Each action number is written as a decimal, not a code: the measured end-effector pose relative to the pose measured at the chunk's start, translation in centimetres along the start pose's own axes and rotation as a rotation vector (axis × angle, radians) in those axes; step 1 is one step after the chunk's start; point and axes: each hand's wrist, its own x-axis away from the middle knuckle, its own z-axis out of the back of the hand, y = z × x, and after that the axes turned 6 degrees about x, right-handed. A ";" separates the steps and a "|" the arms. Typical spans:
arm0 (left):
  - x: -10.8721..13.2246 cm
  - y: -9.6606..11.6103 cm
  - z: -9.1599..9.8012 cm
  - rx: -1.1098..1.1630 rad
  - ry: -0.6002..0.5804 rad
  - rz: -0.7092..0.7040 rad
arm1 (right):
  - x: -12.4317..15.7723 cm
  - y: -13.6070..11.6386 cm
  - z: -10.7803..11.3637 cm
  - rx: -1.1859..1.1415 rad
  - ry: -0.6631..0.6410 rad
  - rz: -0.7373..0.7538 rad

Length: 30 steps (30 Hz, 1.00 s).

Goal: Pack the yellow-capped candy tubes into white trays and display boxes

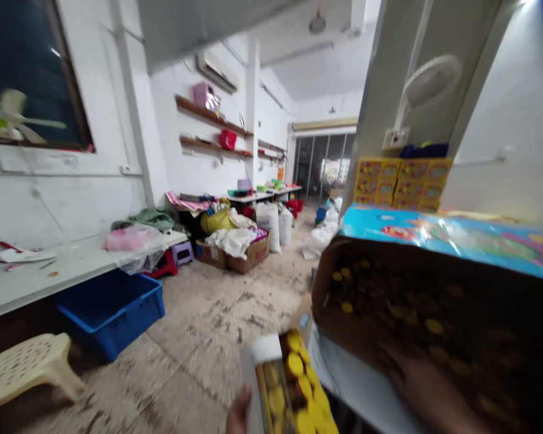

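Observation:
My left hand [239, 412] is at the bottom edge, with part of it showing against the side of a small open box with a clear window [274, 395]. Yellow round-topped pieces [305, 386] fill that box, and its white flap [268, 349] stands up at the far end. To the right, my right hand [428, 386] reaches into a large cardboard box [339, 337] that is dark inside. Loose yellow-topped pieces [434, 327] lie in there. The right fingers are blurred and in shadow, so their grip does not show.
Yellow printed boxes [400, 181] are stacked behind the large box, which has a blue printed sheet [380, 220] along its top. A blue crate [117, 319] and a cream stool [31, 367] stand at left beside a white table [72, 265]. White sacks [268, 226] and cartons [248, 259] stand farther off.

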 end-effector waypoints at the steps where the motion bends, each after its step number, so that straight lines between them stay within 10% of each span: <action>1: -0.2 0.0 0.5 0.036 0.029 0.022 | 0.6 -0.6 1.0 -0.135 -0.057 -0.009; 5: -1.1 -1.1 1.4 0.144 0.048 -0.014 | 1.4 -3.9 5.2 -0.635 -0.156 -0.050; 12: -1.1 -3.8 0.0 0.135 0.148 -0.059 | 3.4 -10.7 9.6 -0.760 -0.075 0.081; 17: -0.9 -4.7 -0.2 0.074 0.282 -0.081 | 4.2 -13.8 9.4 -0.521 0.020 0.291; 24: -0.8 -4.5 0.6 0.154 0.059 -0.026 | 4.8 -15.4 8.3 -0.460 -0.030 0.496; 30: -1.0 -5.4 0.8 0.116 0.163 -0.007 | 5.6 -14.8 9.1 -0.427 -0.197 0.525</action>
